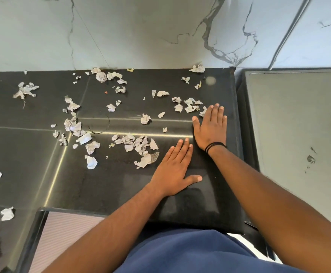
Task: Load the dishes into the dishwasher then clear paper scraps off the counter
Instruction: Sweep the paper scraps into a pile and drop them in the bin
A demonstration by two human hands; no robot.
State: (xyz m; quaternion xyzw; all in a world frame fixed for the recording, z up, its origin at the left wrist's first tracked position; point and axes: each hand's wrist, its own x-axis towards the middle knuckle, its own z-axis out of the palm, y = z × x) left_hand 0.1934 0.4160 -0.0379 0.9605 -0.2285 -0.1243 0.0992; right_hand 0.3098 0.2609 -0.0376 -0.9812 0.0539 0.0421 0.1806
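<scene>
- Torn and crumpled white paper scraps scattered over the dark polished stone counter, from the far edge by the white veined marble wall to the near left corner.
- Densest clusters: centre just left of the left hand, a line running far to near on the left, a small group touching the fingertips of the right hand.
- Left hand flat on the counter, fingers straight and together, thumb spread, holding nothing.
- Right hand likewise flat and unclenched, palm down, farther back and to the right, black bands at the wrist, nothing gripped.
- Probably very light, soft and easily crushed; likely to slide freely on the glossy surface and to flutter away with a quick motion.
- Too small and many for picking singly; better swept with the edge of a flat palm into one heap, then pinched or scooped as a loose bundle.
- One clear plastic-looking bit among the central cluster, perhaps springier than the paper.
- Grey flat panel to the right, bare of scraps.
</scene>
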